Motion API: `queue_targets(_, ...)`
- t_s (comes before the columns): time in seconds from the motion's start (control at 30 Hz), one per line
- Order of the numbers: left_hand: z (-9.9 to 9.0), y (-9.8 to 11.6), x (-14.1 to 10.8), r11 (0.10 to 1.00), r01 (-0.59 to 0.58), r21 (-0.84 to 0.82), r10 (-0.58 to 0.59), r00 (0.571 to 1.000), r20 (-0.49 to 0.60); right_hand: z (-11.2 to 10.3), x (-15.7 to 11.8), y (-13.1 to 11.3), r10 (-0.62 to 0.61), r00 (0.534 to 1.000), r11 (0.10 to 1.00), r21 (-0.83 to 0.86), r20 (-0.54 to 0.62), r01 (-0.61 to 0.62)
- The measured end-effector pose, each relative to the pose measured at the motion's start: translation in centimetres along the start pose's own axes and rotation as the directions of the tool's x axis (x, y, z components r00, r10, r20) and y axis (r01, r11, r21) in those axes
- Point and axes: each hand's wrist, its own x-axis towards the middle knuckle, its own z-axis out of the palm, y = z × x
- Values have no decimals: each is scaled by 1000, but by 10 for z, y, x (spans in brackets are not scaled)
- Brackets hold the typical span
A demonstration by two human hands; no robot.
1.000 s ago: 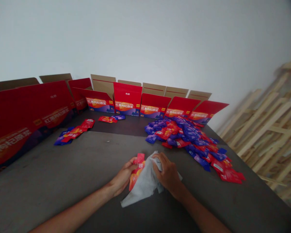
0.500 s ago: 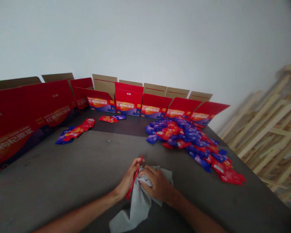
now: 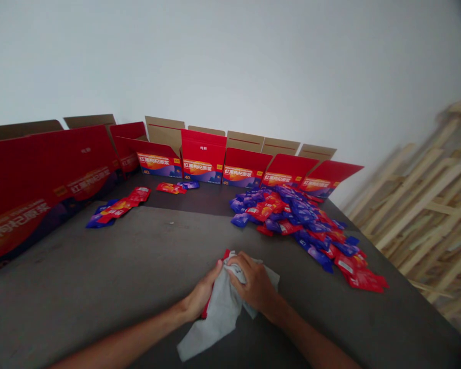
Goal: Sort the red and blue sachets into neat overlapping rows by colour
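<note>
Above the near part of the table, my left hand [image 3: 201,297] is closed on a red sachet [image 3: 205,310], which shows only as narrow strips at its top and bottom ends. My right hand [image 3: 254,285] grips a bunched light grey cloth [image 3: 225,312] and presses it against the sachet's right face. The cloth covers most of the sachet, and its loose end hangs down toward me. To the right of my hands lies a heap of red and purple sachets [image 3: 292,212].
Open printed cartons [image 3: 202,166] line the back of the dark table [image 3: 100,277], with larger red cartons [image 3: 42,189] along the left. Small groups of sachets [image 3: 119,207] lie before them. Wooden slats [image 3: 426,205] stand beyond the right edge.
My right hand has slid the cloth upward over the sachet, so less red shows. The cloth's loose end has swung slightly up and right.
</note>
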Motion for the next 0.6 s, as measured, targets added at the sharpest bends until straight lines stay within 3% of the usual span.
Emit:
queue_targets(0.13,-4,-2,6,983,-157,99,165,983,-85,-3,-3,-3,-103,977,994,-7,188,106)
queue_targets(0.3,-8,2,8,940,-186,287,236,960,-150,-3,-8,-8,-227,899,970,10,374,241)
queue_targets(0.37,-5,6,6,935,-194,297,236,965,-114,-2,-7,-8,-197,916,975,-27,349,221)
queue_targets(0.5,-2,10,3,943,-228,242,246,968,-43,-1,-2,-6,-50,985,991,-115,165,69)
queue_targets(0.6,-3,9,3,951,-207,229,223,974,-45,-2,1,-3,14,998,993,-121,68,-6)
